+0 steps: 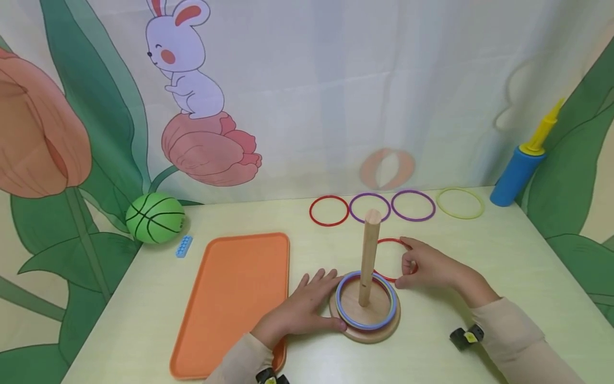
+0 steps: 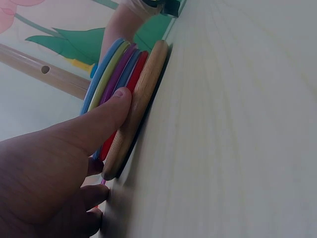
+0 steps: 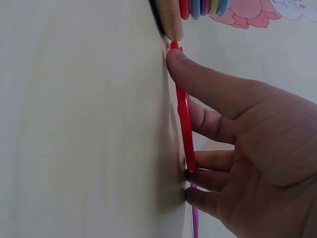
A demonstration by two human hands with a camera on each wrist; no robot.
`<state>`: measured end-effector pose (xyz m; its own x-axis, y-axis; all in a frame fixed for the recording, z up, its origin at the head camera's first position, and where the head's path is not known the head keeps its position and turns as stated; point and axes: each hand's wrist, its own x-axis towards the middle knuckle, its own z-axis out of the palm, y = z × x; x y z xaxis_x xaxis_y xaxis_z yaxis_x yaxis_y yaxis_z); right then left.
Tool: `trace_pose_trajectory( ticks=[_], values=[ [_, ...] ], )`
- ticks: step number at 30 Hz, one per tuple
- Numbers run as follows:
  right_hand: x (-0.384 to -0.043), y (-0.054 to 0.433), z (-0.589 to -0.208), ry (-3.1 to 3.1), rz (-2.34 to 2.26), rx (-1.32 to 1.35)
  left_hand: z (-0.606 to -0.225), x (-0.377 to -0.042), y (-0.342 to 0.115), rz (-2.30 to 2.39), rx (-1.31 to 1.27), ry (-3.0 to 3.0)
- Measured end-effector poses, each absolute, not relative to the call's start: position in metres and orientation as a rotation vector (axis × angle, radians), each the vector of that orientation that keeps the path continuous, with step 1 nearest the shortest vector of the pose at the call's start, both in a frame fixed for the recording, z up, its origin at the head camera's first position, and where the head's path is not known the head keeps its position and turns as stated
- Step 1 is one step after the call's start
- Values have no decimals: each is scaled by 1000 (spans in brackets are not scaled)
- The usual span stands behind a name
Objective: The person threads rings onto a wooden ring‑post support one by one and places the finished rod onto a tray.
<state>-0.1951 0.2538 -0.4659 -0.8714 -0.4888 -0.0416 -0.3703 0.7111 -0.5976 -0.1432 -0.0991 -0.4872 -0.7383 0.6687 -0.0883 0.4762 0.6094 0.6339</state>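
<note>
A wooden ring stand with an upright post and a round base stands in front of me. Stacked around its post are several rings, blue on top, then yellow-green, purple, blue and red lowest. My left hand holds the left side of the stand, its thumb against the base edge and lowest rings. To the right, my right hand grips a loose red ring between thumb and fingers. That ring lies low at the table, its near edge beside the base; the post and fingers hide parts of it.
Along the back lie another red ring, two purple rings and a yellow-green ring. A blue pump stands at the back right. On the left are an orange tray, a green ball and a blue toy brick.
</note>
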Motion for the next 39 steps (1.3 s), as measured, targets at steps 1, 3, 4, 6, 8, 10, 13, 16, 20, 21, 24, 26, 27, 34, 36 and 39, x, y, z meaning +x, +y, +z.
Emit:
trace_pose_trajectory(
  ticks=[1,3,4,6,8,10,13,16,20,21,24,26,27,34,36,39],
  values=[
    [-194,254,-465,2730,-888,-688,-488,-143,-99,853,925,2524],
    [-193,256,-465,2755,-888,-690,-489,-143,-99,848,919,2527],
    [-192,257,-465,2769,-885,-690,-489,-143,-99,843,919,2530],
    [-191,259,-465,2797,-881,-690,-489,-143,-98,842,915,2529],
    [-191,261,-465,2816,-876,-692,-488,-142,-98,840,913,2529],
    [-191,262,-465,2845,-849,-691,-488,-142,-98,837,912,2531],
    [-191,264,-465,2895,-797,-684,-488,-142,-98,833,914,2532],
    [-191,264,-465,2926,-779,-685,-488,-142,-98,832,917,2529],
    [-191,264,-463,2910,-881,-666,-487,-142,-97,834,916,2530],
    [-191,265,-462,2908,-907,-654,-487,-142,-97,833,916,2531],
    [-190,266,-461,2904,-974,-611,-487,-142,-97,832,916,2534],
    [-190,268,-461,2908,-999,-582,-488,-142,-97,829,916,2536],
    [-190,268,-461,2908,-1009,-570,-488,-142,-97,827,917,2536],
    [-187,273,-456,2908,-1136,-457,-486,-142,-98,829,908,2526],
    [-185,274,-454,2909,-1181,-437,-486,-143,-98,830,914,2528],
    [-184,274,-450,2920,-1232,-426,-486,-144,-97,824,917,2531]
  ],
)
